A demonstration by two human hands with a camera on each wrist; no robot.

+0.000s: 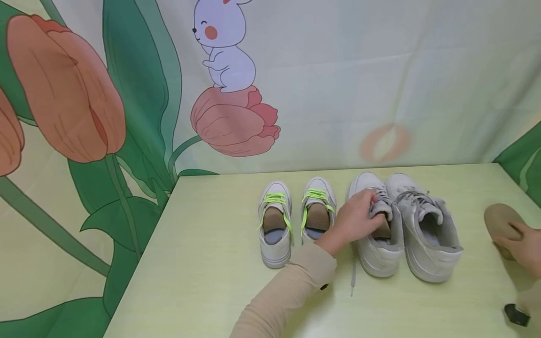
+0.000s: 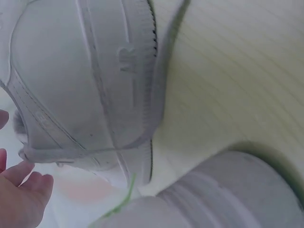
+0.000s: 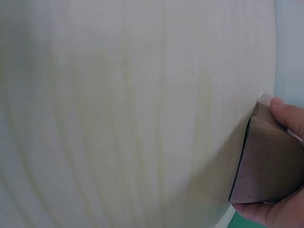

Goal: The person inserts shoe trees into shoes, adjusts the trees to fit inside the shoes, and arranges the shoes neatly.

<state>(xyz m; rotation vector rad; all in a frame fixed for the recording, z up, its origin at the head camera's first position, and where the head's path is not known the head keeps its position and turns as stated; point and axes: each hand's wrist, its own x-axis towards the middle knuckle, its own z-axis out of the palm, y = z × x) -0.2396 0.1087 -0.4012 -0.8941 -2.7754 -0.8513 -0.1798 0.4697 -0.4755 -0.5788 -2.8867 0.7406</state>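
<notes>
My left hand grips the tongue of the nearer-left large white shoe, thumb and fingers on either side of it. Inside that shoe's opening sits a brown shoe insert. In the left wrist view, the fingertips lie at the edge of the shoe's upper. My right hand holds another brown insert near the table's right side. The right wrist view shows this insert between thumb and fingers, tilted above the surface.
The other large shoe has a bare opening. To the left stand two smaller white shoes with green laces and brown inserts in them. A loose grey lace trails on the pale table. A printed cloth hangs behind.
</notes>
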